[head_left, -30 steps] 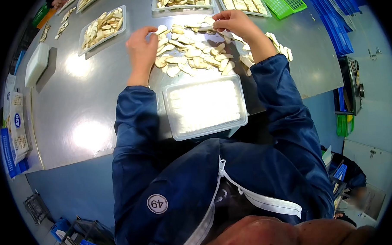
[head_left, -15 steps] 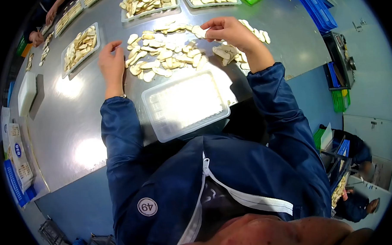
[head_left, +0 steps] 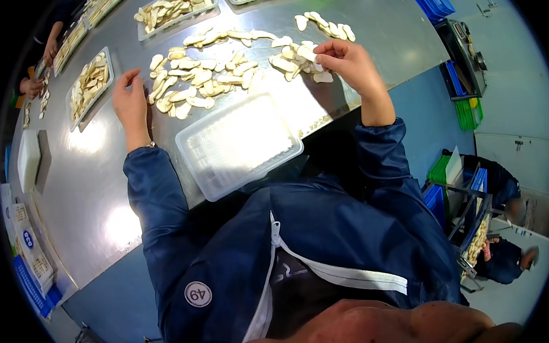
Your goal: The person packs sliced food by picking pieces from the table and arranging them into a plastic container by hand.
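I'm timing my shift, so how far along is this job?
Slices already lie spread across the table. The right hand pinches one slice; the left hand holds nothing visible. The heaped tray beyond the left hand apparently remains; glare hides whether the near tray holds any.

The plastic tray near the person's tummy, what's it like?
The tray is see-through and whitish, rectangular, with rounded corners and a raised rim. Ridges show inside, but glare hides much. It sits askew at the near edge of the table, beside pale slices. Neither the left hand nor the right hand touches it.
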`<state>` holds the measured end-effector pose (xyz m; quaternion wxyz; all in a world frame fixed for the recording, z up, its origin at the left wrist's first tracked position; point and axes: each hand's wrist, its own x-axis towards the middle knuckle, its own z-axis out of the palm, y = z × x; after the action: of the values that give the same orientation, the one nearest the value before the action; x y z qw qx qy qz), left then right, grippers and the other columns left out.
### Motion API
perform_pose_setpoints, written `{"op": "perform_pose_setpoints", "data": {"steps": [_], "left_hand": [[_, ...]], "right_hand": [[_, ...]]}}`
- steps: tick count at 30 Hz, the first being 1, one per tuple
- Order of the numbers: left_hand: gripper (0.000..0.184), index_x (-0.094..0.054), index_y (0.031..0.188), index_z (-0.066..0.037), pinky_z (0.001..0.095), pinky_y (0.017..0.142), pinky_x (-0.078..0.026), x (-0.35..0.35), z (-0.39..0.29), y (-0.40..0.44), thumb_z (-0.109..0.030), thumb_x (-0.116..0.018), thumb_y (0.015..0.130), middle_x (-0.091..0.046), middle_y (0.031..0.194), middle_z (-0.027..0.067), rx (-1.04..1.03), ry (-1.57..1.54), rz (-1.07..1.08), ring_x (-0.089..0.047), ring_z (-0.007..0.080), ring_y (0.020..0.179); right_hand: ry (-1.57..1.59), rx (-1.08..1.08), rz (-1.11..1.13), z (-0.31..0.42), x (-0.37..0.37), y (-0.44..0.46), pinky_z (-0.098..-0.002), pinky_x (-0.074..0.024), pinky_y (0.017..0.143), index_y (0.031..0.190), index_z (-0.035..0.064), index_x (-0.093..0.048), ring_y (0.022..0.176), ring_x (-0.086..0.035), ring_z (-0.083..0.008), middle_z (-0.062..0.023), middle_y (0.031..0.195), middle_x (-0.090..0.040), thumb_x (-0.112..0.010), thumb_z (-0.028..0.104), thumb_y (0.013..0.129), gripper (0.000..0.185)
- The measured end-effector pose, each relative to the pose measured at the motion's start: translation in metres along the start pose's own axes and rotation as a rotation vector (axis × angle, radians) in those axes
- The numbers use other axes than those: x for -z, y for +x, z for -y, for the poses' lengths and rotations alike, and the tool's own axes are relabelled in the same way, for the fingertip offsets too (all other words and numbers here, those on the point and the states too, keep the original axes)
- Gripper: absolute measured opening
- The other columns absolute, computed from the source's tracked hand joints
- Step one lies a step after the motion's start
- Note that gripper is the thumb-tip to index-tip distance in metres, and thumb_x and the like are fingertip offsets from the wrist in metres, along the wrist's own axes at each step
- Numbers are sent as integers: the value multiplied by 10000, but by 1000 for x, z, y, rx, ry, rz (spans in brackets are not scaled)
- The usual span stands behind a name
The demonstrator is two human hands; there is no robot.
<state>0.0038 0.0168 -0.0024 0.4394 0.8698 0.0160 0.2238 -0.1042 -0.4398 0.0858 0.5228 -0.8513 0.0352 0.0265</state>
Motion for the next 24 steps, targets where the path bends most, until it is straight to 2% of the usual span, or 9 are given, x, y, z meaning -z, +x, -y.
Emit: {"op": "perform_pose_setpoints", "data": {"steps": [9, 12, 15, 21, 24], "left_hand": [[263, -757, 1096, -41, 324, 886, -509, 2, 7, 1, -171, -633, 905, -734, 992, 95, 54, -65, -2, -668, 193, 944], [262, -755, 1095, -34, 325, 877, -509, 1, 11, 1, -173, -632, 910, -733, 988, 101, 45, -76, 1, -666, 195, 936], [263, -753, 1094, -29, 326, 869, -510, 1, 11, 0, -175, -633, 911, -731, 985, 104, 35, -85, 5, -664, 198, 930], [257, -755, 1081, -28, 329, 866, -512, 0, 8, -1, -180, -635, 911, -733, 970, 104, 55, -84, 8, -668, 204, 919], [248, -761, 1066, -45, 344, 874, -519, -3, 16, 0, -184, -633, 906, -740, 965, 117, 9, -43, -19, -683, 225, 921]], "right_hand": [[22, 29, -34, -7, -15, -9, -230, -516, 746, 1048, -18, -724, 817, -648, -91, -25, 923, -715, -736, 89, 915, 172], [5, 78, -95, -11, -25, -6, -231, -506, 705, 1011, -16, -730, 784, -640, -80, -24, 878, -716, -749, 122, 911, 172], [-173, 49, -174, -9, -32, -7, -227, -468, 639, 950, -11, -726, 720, -608, -65, -14, 809, -702, -760, 159, 906, 179], [-210, 16, -292, -9, -28, -11, -224, -398, 577, 873, 0, -704, 651, -539, -50, 15, 714, -654, -777, 192, 897, 207], [-37, 69, -257, -2, -26, -4, -230, -396, 575, 876, 9, -710, 649, -535, -45, 15, 705, -645, -777, 197, 899, 201]]}}
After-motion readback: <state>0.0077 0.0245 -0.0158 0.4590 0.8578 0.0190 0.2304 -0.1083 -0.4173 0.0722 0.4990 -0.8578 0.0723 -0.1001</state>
